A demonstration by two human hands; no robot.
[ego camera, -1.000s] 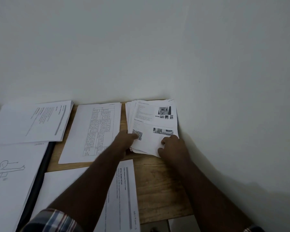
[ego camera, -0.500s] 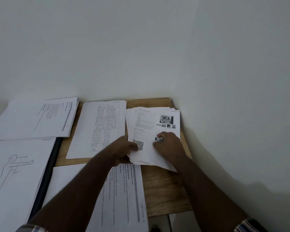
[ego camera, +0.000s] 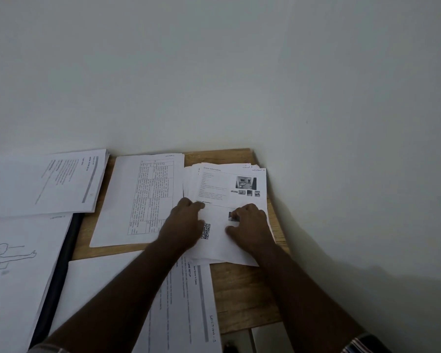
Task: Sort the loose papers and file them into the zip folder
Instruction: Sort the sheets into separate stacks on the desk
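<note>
— How many piles do you count?
— Five paper lots on the table [ego camera: 242,296]. Both my hands lie on the photo stack [ego camera: 229,184], far right corner.
— Fingers?
— Left hand [ego camera: 186,225] curled, pressing; right hand [ego camera: 250,228] pinching its top sheet.

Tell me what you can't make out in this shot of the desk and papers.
Head view only:
- Body text on the photo-page stack: too small.
- Its lower print: covered by left hand and right hand.
- Figure drawing sheet: cut by left edge.
- Dark strip, maybe the folder: mostly under papers.
</note>
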